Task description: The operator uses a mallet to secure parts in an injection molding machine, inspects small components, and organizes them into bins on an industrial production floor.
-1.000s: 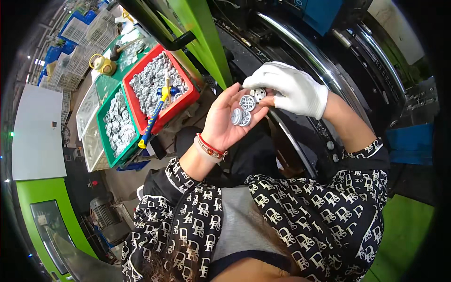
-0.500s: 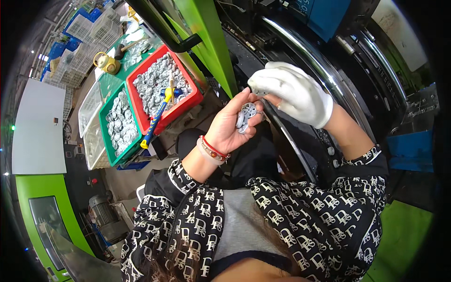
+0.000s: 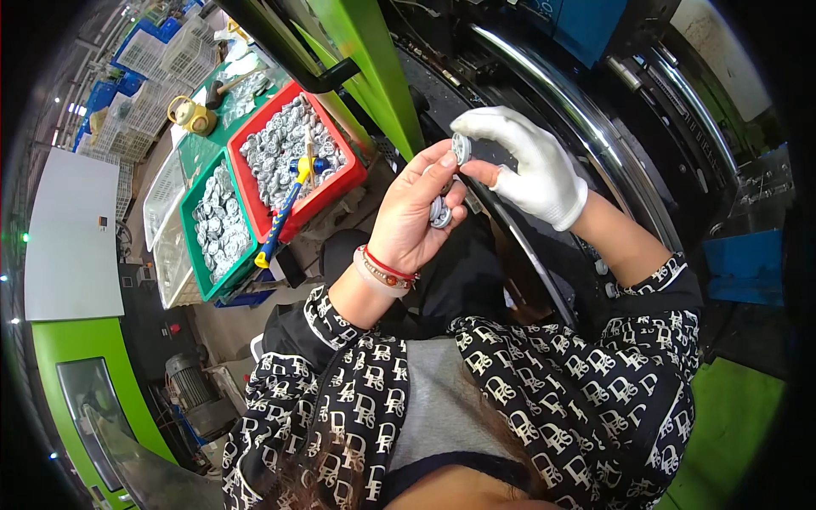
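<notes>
Curled up from the open palm of a second ago, my left hand (image 3: pixel 415 202) now has its fingers folded over, and the gloved right hand (image 3: pixel 537 174) has opened out from its tighter grip. Between my left thumb and forefinger I pinch one round grey disc (image 3: pixel 461 149), tilted on edge, while the other grey discs (image 3: pixel 440 212) sit lower down against my curled fingers. My right fingers and bare thumb tip are parted in a wide curve just to the right of the pinched disc; whether they touch it, I cannot tell. Over to the left, a red bin (image 3: pixel 342 189) full of similar pieces stands beside a smaller green bin (image 3: pixel 195 265), also loaded. A hammer (image 3: pixel 280 217) lies across the red one, its handle over the near edge. Farther off sits a yellow can (image 3: pixel 195 119).
</notes>
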A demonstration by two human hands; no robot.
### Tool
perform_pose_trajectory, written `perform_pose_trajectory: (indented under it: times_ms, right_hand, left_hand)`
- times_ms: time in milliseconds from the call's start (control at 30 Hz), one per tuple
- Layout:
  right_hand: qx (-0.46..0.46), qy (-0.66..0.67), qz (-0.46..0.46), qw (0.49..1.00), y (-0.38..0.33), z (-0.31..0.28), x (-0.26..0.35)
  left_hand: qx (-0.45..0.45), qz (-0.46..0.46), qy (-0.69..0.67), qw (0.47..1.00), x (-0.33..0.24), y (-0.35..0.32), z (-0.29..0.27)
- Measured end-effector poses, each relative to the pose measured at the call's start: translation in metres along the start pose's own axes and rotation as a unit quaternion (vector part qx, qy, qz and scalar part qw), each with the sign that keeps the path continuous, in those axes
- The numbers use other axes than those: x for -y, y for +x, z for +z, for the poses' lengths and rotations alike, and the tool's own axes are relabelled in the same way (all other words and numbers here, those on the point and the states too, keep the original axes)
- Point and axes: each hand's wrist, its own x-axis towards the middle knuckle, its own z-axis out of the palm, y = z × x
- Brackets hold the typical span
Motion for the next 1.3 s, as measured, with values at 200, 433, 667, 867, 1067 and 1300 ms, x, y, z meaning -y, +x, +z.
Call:
perform_pose_trajectory:
  times_ms: [200, 433, 667, 867, 1067, 1300]
  right_hand:
    - [0.000, 0.046, 0.035, 0.998, 0.001, -0.007, 0.001]
    - [-0.403, 0.011, 0.021, 0.915, 0.027, -0.169, -0.052]
    - [-0.494, -0.122, 0.082, 0.857, 0.056, -0.338, -0.169]
    - [-0.489, -0.046, 0.104, 0.865, 0.087, -0.371, -0.205]
    - [-0.432, -0.154, 0.192, 0.868, 0.091, -0.372, -0.187]
    - [-0.460, -0.300, 0.166, 0.819, 0.099, -0.367, -0.185]
  left_hand:
    - [0.001, 0.007, 0.028, 1.000, 0.006, 0.001, -0.002]
    - [-0.105, -0.155, -0.039, 0.982, 0.019, -0.022, -0.067]
    - [-0.136, -0.329, 0.128, 0.926, 0.077, -0.023, -0.148]
    - [-0.098, -0.381, 0.150, 0.907, 0.094, -0.012, -0.168]
    - [-0.109, -0.391, 0.177, 0.897, 0.097, -0.006, -0.175]
    - [-0.113, -0.373, 0.162, 0.907, 0.098, -0.004, -0.169]
